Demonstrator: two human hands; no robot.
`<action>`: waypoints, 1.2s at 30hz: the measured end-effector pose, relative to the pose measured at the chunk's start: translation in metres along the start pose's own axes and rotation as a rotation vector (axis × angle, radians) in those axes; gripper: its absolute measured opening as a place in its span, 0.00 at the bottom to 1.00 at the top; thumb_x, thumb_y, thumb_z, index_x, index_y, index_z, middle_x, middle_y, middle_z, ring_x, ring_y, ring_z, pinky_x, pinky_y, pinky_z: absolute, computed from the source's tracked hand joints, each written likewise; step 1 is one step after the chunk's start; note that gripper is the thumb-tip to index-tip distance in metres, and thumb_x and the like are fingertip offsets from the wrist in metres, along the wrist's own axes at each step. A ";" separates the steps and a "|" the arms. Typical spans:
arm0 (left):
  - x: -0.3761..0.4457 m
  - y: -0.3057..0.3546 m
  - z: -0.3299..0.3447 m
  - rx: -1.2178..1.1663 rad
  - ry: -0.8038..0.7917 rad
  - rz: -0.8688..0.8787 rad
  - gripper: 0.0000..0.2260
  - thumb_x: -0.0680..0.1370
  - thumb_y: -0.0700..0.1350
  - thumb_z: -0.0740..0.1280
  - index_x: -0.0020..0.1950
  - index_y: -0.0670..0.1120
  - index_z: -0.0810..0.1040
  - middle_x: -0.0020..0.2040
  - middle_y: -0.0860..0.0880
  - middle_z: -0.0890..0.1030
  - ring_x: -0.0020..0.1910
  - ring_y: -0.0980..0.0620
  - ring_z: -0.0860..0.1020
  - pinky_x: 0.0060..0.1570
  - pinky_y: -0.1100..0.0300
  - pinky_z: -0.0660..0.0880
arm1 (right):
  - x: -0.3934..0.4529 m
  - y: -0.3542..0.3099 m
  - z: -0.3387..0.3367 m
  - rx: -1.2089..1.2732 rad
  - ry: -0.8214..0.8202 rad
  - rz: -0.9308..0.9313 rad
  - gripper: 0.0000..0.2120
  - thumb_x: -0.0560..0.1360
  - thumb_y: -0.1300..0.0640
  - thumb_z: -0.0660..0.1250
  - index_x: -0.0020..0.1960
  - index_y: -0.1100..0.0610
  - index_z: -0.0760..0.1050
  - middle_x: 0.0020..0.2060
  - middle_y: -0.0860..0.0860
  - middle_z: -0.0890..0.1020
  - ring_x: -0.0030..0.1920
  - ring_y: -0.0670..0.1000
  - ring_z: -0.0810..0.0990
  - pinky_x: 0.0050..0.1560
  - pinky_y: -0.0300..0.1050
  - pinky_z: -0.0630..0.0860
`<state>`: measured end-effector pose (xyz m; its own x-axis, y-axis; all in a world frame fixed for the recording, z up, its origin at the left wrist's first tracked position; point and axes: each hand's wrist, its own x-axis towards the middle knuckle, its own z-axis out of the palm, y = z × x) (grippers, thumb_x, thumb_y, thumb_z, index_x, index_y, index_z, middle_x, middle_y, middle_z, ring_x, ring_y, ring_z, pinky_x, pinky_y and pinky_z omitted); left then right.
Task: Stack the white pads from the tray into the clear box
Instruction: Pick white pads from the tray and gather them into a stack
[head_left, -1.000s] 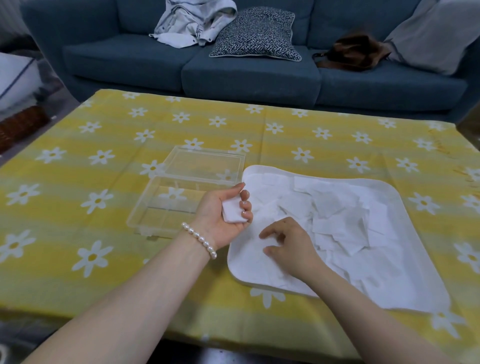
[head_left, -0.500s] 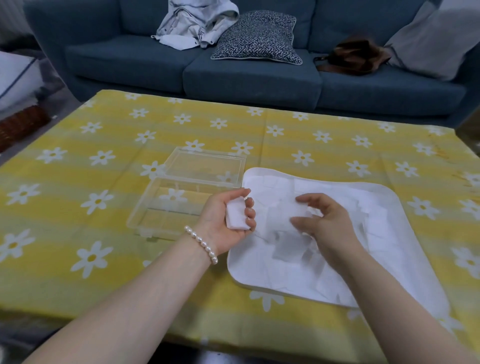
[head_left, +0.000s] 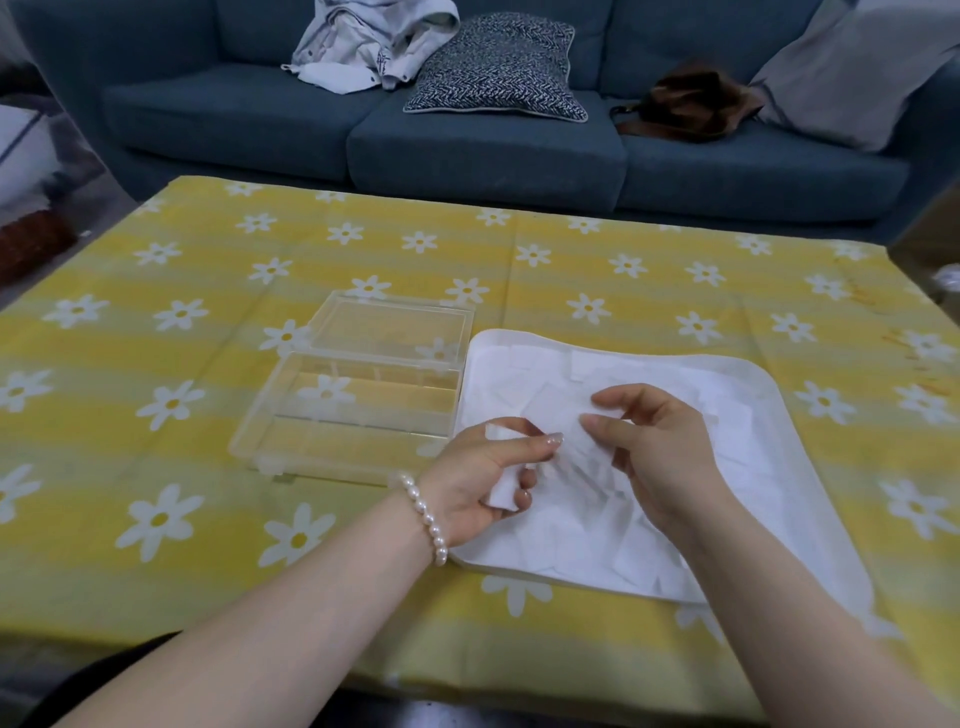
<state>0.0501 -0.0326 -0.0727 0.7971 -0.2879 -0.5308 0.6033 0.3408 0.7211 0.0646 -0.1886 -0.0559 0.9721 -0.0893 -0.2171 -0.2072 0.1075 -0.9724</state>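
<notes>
Left hand (head_left: 480, 480) grips a small pad stack (head_left: 503, 486) over the tray's (head_left: 810, 519) near-left rim; right hand (head_left: 657, 457) pinches one pad (head_left: 574, 441) beside it; clear box (head_left: 348, 410) lies open just left.

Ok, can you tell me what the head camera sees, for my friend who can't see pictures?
Two bare hands work over a white tray of loose white pads: the left hand grips a small stack of pads, and the right hand pinches one pad beside it. An open clear box sits empty left of the tray on a yellow daisy tablecloth.
</notes>
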 end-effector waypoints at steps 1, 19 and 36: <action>0.000 -0.001 0.000 0.056 0.008 0.002 0.09 0.68 0.37 0.74 0.36 0.47 0.75 0.33 0.50 0.77 0.27 0.55 0.69 0.24 0.66 0.65 | 0.000 0.001 0.001 0.006 -0.001 0.012 0.11 0.68 0.73 0.69 0.39 0.58 0.76 0.38 0.57 0.75 0.35 0.54 0.77 0.35 0.42 0.77; 0.002 0.006 0.008 -0.458 -0.027 0.165 0.27 0.64 0.65 0.61 0.52 0.46 0.75 0.38 0.47 0.81 0.43 0.47 0.79 0.49 0.51 0.75 | -0.037 0.013 0.032 0.374 0.056 0.223 0.10 0.70 0.71 0.68 0.37 0.60 0.72 0.35 0.55 0.80 0.36 0.50 0.81 0.39 0.42 0.81; 0.008 0.001 0.003 -0.514 -0.051 0.154 0.17 0.67 0.58 0.66 0.48 0.46 0.75 0.32 0.50 0.76 0.35 0.51 0.78 0.57 0.48 0.72 | -0.050 0.012 0.039 0.260 0.047 0.209 0.10 0.69 0.74 0.67 0.40 0.60 0.74 0.41 0.57 0.78 0.38 0.54 0.80 0.35 0.43 0.80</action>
<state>0.0567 -0.0371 -0.0750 0.8829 -0.2390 -0.4042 0.4250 0.7727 0.4715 0.0178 -0.1439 -0.0530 0.9041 -0.0834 -0.4191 -0.3608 0.3765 -0.8533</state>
